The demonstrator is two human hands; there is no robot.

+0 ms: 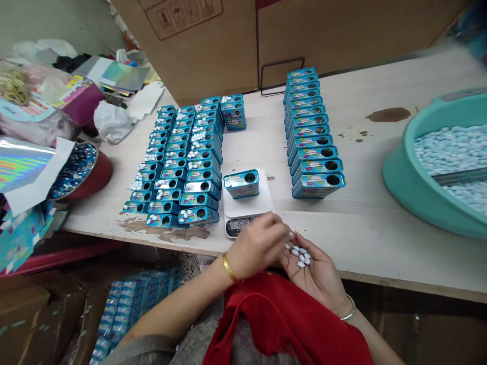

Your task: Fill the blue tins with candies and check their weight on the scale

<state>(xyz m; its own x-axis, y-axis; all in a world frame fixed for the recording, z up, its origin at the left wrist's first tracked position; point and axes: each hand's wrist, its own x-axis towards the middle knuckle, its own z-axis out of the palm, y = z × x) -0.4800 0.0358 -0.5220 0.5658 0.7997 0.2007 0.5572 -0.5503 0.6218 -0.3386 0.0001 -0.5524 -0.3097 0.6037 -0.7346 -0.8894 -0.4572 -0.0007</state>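
My right hand (317,271) lies palm up at the table's front edge, cupped round several pale blue candies (300,255). My left hand (258,243) hovers over that palm, its fingertips pinched together at the candies. Just beyond the hands a blue tin (242,183) with a round hole in its top stands on a small white scale (247,208), whose display is partly hidden by my left hand.
Rows of blue tins topped with candies (178,162) stand left of the scale; a column of tins with open holes (312,132) stands to its right. A teal basin (418,187) of candies is far right, a red bowl (81,175) far left. Cardboard boxes sit behind.
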